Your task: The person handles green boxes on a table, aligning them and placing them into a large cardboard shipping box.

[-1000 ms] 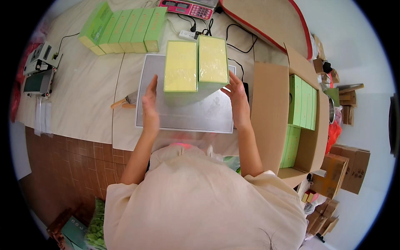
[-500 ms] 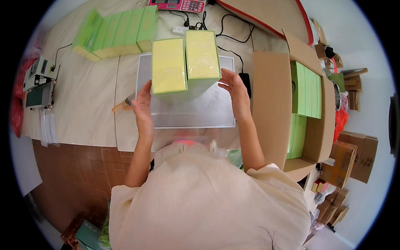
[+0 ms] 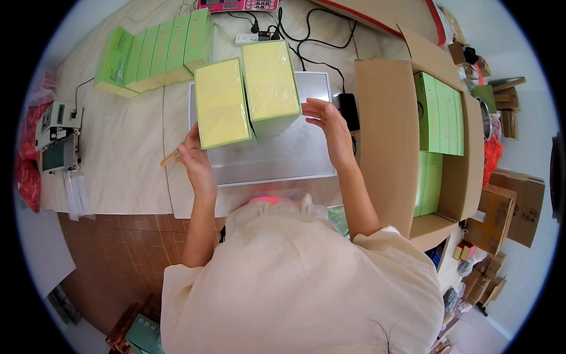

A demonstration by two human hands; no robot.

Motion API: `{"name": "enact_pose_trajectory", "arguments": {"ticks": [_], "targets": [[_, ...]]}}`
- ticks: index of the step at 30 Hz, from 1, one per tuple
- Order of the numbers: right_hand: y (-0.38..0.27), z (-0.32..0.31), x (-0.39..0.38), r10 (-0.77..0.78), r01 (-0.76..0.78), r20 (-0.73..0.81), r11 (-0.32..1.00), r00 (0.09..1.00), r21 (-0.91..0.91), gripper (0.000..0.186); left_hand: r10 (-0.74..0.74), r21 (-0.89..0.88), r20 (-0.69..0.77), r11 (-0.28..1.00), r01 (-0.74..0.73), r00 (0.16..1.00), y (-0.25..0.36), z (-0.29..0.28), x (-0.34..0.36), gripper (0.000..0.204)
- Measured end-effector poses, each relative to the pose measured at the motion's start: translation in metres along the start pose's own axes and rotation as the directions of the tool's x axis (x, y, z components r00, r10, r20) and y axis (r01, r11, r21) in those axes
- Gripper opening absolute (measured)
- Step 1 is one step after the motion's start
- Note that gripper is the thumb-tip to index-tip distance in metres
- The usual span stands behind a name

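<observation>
A: Start with the big things. What surrounds the work?

B: A cloth-covered table [image 3: 118, 159], and on its right an open cardboard carton [image 3: 383, 135] already holding green boxes on edge. A row of green boxes [image 3: 156, 50] stands at the far left, and a flat silver platform [image 3: 295, 150] lies in the middle.

A: And what is being handled?

B: Two yellow-topped boxes [image 3: 247, 97], side by side and touching, held above the far part of the platform. The left hand [image 3: 194, 159] presses flat against the near left side of the pair; the right hand [image 3: 327, 121] presses, fingers spread, against the right side. Both hands are open and squeeze inward rather than curl around anything.

A: How do they seem to handle?

B: Stiff card with square edges, likely light enough, since palm pressure alone carries them. The faces look smooth, maybe slippery, so the pair could slide apart or buckle at the seam. Flat palms low on the outer walls seem the safest grip.

A: Smaller bits?

B: A wooden-handled tool [image 3: 170, 157] just beside the left hand.
</observation>
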State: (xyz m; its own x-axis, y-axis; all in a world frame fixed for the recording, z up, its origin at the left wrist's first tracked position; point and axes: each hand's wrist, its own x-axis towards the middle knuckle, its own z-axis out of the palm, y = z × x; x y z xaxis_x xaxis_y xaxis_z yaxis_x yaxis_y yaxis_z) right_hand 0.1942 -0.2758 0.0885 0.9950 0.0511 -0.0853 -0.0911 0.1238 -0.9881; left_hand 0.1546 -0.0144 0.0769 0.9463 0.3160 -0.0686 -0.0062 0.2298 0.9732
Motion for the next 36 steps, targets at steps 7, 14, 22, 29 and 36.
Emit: {"name": "enact_pose_trajectory", "arguments": {"ticks": [7, 14, 22, 29, 36], "targets": [[0.011, 0.001, 0.012, 0.023, -0.024, 0.014, 1.0, 1.0, 0.012, 0.051, -0.029, 0.032, -0.079, 0.999, 0.031, 0.996, 0.0, 0.002, 0.005, 0.074], [0.014, 0.012, 0.027, 0.075, -0.075, -0.001, 0.997, 0.997, 0.006, 0.049, -0.077, 0.053, -0.102, 0.995, 0.083, 0.992, -0.008, -0.003, 0.017, 0.074], [0.023, 0.025, 0.056, 0.112, -0.111, -0.039, 0.994, 0.993, 0.008, 0.043, -0.229, -0.21, -0.066, 0.955, 0.211, 0.971, -0.024, -0.004, 0.043, 0.064], [0.046, 0.041, 0.076, 0.122, -0.124, 0.023, 0.986, 0.992, 0.11, 0.043, -0.553, -0.64, 0.068, 0.615, 0.461, 0.831, -0.036, 0.001, 0.062, 0.06], [0.09, 0.041, 0.083, 0.244, -0.245, 0.041, 0.924, 0.969, 0.294, 0.045, -0.542, -0.63, 0.182, 0.576, 0.521, 0.82, -0.055, -0.002, 0.064, 0.063]]}}
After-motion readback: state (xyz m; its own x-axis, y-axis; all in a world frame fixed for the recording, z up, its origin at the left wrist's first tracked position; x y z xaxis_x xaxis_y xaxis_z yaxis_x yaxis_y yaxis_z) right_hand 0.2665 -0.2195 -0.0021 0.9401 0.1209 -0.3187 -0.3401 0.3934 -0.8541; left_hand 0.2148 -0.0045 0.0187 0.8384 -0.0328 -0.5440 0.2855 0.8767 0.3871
